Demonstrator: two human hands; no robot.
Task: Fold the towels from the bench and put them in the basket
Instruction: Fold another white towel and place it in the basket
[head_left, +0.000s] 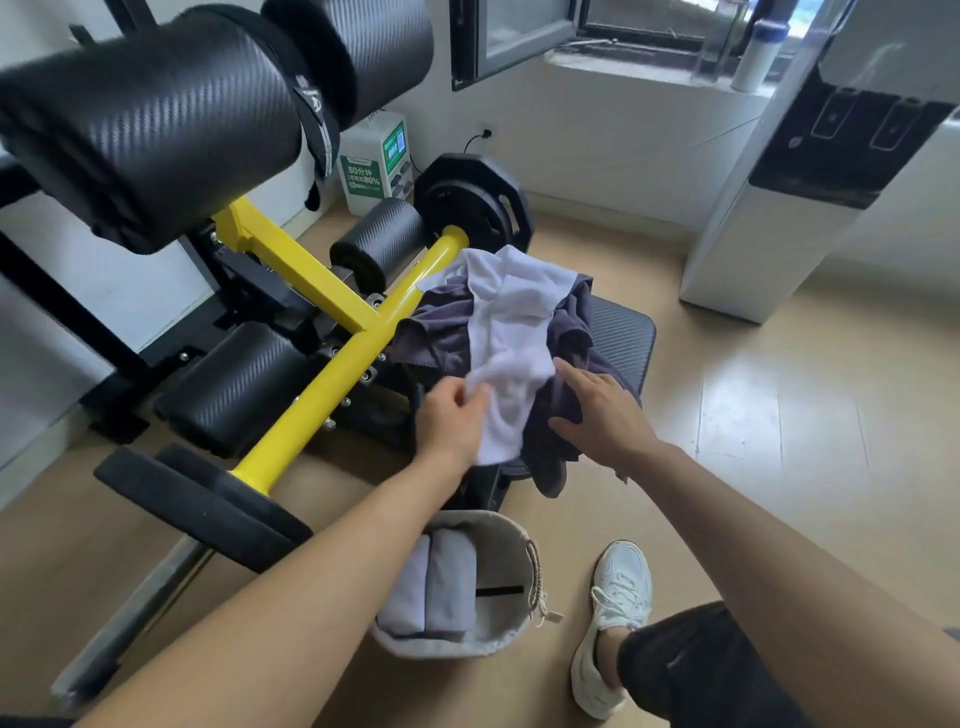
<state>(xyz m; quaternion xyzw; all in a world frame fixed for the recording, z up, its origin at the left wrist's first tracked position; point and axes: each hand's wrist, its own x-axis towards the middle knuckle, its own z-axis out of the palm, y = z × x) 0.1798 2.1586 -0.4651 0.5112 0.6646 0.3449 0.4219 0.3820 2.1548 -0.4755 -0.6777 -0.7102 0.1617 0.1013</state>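
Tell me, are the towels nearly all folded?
Not yet. Two folded towels sit in the basket. The left hand pinches the white towel; the right hand lies open on the dark towel. Both lie crumpled on the bench, waiting to be folded.

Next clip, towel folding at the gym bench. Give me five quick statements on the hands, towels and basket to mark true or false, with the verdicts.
1. The left hand pinches the white towel. True.
2. The right hand grips the basket. False: it is open, on the dark towel.
3. The basket already holds folded towels. True.
4. The white towel lies under the dark towel. False: it lies on top.
5. The basket stands on the bench. False: it stands on the floor, in front of the bench.
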